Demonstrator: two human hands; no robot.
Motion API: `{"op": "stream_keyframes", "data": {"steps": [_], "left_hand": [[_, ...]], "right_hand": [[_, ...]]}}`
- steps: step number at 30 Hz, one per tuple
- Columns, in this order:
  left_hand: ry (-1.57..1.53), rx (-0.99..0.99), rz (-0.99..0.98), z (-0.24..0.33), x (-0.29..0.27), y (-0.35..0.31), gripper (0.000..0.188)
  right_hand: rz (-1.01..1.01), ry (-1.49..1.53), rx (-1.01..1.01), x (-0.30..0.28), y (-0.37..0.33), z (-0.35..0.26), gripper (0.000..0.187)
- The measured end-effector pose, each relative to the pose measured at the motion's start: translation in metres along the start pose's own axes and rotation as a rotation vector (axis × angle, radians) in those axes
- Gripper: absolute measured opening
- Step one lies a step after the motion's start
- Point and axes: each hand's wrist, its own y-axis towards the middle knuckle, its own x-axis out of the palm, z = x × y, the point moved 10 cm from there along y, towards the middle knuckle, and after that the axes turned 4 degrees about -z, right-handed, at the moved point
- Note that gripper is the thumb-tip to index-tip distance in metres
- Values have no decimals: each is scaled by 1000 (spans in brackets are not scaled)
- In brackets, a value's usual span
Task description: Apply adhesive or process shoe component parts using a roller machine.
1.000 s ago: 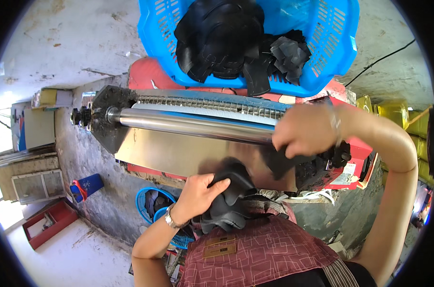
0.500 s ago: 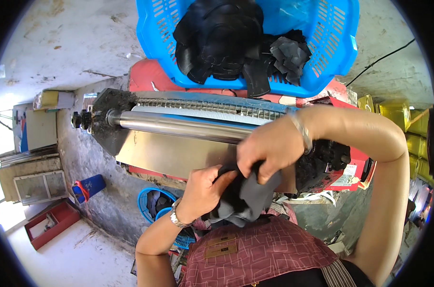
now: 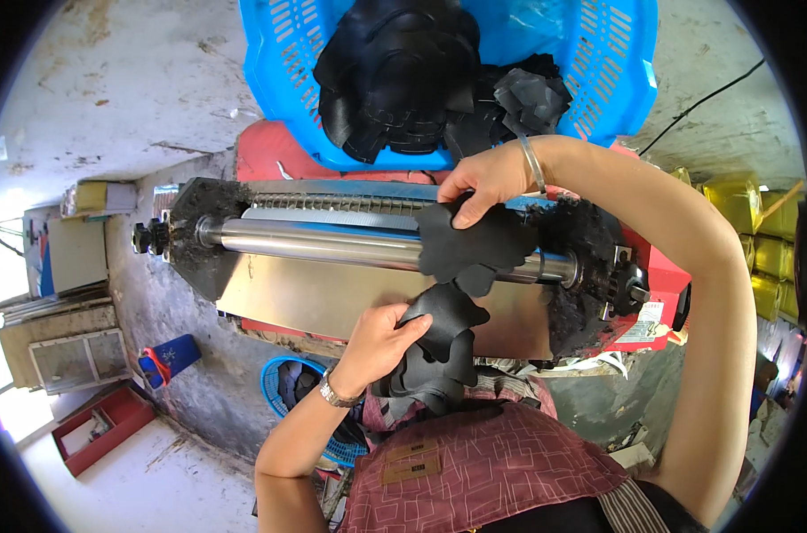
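Thin black leather-like pieces with wavy edges are in both hands. My right hand (image 3: pixel 497 180) pinches one or more scalloped pieces (image 3: pixel 476 244) between thumb and fingers, in front of the steel roller (image 3: pixel 323 242). Lower down, my left hand (image 3: pixel 374 345) is closed on a stack of black pieces (image 3: pixel 445 318), thumb on top. Part of that stack (image 3: pixel 432 377) hangs over the lap, against the red patterned apron (image 3: pixel 501 462). How many layers each hand grips cannot be seen. A metal plate (image 3: pixel 306 289) slopes below the roller.
A blue basket (image 3: pixel 639 84) holding black pieces (image 3: pixel 399 71) stands behind the roller machine. Dark gears (image 3: pixel 621 284) sit at its right end, a black knob (image 3: pixel 146 238) at its left. Below are a blue basket (image 3: pixel 270 391) and a blue bin (image 3: pixel 179 354). Yellow containers (image 3: pixel 768 258) stand right.
My right hand has moved up and away from the left, lifting scalloped black material in front of the roller. My left hand stays low, and its stack now lies more spread out.
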Motion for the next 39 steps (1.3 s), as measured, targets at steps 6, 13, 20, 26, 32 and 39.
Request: {"op": "stream_keyframes", "data": {"steps": [6, 13, 20, 26, 32, 39], "left_hand": [[236, -108, 108, 19, -9, 4, 30], [303, 193, 192, 37, -6, -15, 17], [723, 207, 236, 48, -6, -4, 31], [625, 440, 347, 90, -6, -30, 27], [638, 362, 256, 86, -9, -34, 27], [738, 222, 344, 61, -12, 5, 31]], "right_hand": [[162, 415, -339, -24, -12, -38, 34], [57, 276, -33, -13, 7, 13, 30], [139, 395, -308, -22, -19, -32, 31], [-108, -90, -305, 51, -17, -72, 29], [-67, -894, -139, 73, -42, -72, 26], [-17, 194, -121, 4, -13, -24, 42]]}}
